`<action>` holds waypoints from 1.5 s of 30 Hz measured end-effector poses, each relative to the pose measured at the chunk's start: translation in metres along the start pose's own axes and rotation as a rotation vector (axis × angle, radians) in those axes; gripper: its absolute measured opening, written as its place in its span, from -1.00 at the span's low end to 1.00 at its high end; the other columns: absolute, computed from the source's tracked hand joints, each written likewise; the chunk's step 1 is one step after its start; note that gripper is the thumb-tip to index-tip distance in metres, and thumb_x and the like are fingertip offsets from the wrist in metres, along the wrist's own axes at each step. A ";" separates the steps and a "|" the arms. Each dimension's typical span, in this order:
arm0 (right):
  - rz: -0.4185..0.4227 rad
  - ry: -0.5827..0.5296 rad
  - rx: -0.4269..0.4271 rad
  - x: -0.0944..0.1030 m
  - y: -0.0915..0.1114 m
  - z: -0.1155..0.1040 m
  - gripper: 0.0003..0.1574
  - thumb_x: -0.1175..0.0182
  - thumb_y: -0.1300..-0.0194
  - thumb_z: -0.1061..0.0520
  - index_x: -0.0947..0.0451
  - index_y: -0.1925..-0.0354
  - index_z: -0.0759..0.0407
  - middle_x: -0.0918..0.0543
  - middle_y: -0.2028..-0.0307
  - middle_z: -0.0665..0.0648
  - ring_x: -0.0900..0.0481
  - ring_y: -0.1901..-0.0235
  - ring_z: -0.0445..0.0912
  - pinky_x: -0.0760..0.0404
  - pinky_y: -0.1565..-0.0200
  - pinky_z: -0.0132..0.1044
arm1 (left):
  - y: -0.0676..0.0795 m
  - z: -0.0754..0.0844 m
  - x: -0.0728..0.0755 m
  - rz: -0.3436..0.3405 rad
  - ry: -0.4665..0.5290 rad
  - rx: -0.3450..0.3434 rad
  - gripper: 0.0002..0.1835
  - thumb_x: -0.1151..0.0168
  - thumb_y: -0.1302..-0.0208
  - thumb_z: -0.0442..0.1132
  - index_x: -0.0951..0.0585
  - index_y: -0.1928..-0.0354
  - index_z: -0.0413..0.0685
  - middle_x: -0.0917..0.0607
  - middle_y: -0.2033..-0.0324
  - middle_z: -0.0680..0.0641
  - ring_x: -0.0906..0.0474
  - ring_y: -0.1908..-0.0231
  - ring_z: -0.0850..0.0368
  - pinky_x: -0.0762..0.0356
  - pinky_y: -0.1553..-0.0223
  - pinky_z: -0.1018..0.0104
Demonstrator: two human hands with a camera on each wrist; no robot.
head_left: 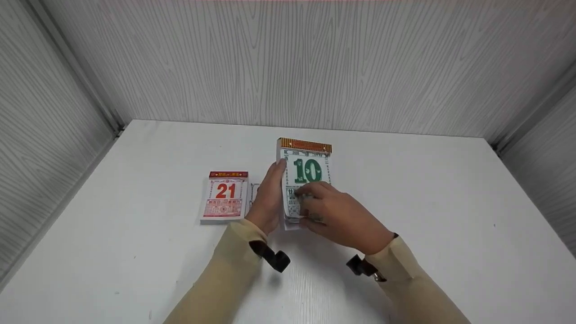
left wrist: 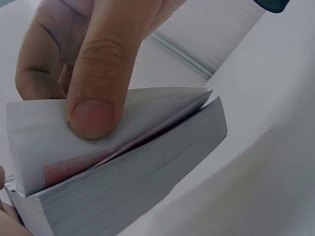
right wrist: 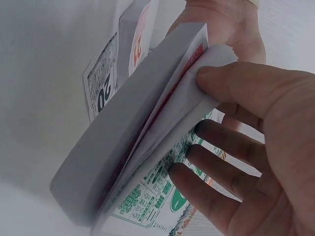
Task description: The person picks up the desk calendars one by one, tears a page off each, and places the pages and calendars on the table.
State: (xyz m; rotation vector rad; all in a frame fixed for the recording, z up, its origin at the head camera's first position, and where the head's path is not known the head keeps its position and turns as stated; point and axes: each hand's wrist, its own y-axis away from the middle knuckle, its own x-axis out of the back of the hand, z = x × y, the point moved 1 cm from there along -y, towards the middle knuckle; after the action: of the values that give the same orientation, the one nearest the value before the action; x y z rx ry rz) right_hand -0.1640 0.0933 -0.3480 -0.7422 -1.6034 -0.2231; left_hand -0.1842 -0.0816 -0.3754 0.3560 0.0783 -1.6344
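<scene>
A thick tear-off calendar [head_left: 307, 171] with a green 10 and an orange and black header stands tilted above the white table. My left hand [head_left: 267, 195] holds it along the left side, with the thumb at the front edge. My right hand [head_left: 342, 216] pinches several lifted pages [right wrist: 170, 123] at the lower part of the pad. In the right wrist view, its thumb presses their white undersides and its fingers lie over the green print. Beneath them shows a red-printed page [left wrist: 64, 169], above the thick remaining block [left wrist: 133, 172].
Left of my left hand, a smaller calendar [head_left: 226, 193] with a red 21 lies on the white table [head_left: 414, 193]. A sheet with a dark 20 [right wrist: 103, 81] lies beside it, partly hidden by the hand. Grey wood-grain panels [head_left: 288, 63] enclose the table's back and sides.
</scene>
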 end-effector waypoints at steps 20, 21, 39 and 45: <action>0.004 -0.251 -0.151 0.012 -0.002 0.002 -0.81 -0.31 -0.45 0.07 -0.55 0.08 0.13 -0.67 0.18 -0.03 -0.57 0.21 -0.19 -0.62 0.16 -0.27 | 0.002 0.005 0.001 -0.002 0.007 -0.052 -0.41 0.40 -0.63 0.22 -0.23 -0.53 0.21 -0.57 -0.23 -0.02 -0.49 -0.26 0.10 -0.33 -0.37 0.12; 0.012 -0.266 -0.180 0.012 -0.002 0.002 -0.82 -0.26 -0.50 0.07 -0.52 0.04 0.12 -0.64 0.25 -0.04 -0.54 0.27 -0.19 -0.61 0.21 -0.27 | 0.002 0.005 0.001 0.000 0.011 -0.053 -0.41 0.41 -0.63 0.20 -0.24 -0.53 0.19 -0.56 -0.24 -0.02 -0.48 -0.26 0.09 -0.32 -0.37 0.11; 0.183 -0.603 -0.403 0.016 0.003 0.013 -0.80 -0.14 -0.58 0.02 -0.46 0.13 0.14 -0.59 0.38 -0.01 -0.48 0.36 -0.13 -0.42 0.28 -0.26 | 0.005 0.000 0.000 -0.096 0.076 -0.087 -0.29 0.33 -0.40 -0.23 -0.09 -0.61 0.16 -0.45 -0.39 -0.05 -0.45 -0.32 0.00 -0.39 -0.37 0.06; 0.308 -0.607 -0.448 0.017 0.002 0.014 -0.76 -0.04 -0.63 0.00 -0.37 0.10 0.16 -0.55 0.36 0.06 -0.48 0.32 -0.06 -0.38 0.27 -0.19 | 0.005 0.002 0.000 -0.166 0.095 -0.114 -0.27 0.36 -0.40 -0.22 -0.02 -0.63 0.16 -0.31 -0.48 -0.03 -0.28 -0.46 -0.03 -0.24 -0.47 -0.04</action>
State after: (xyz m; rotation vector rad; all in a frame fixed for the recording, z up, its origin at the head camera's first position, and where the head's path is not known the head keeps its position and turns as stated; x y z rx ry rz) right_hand -0.1740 0.1080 -0.3349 -1.4967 -1.9990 -0.1375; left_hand -0.1796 -0.0823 -0.3730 0.3466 0.2786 -1.7676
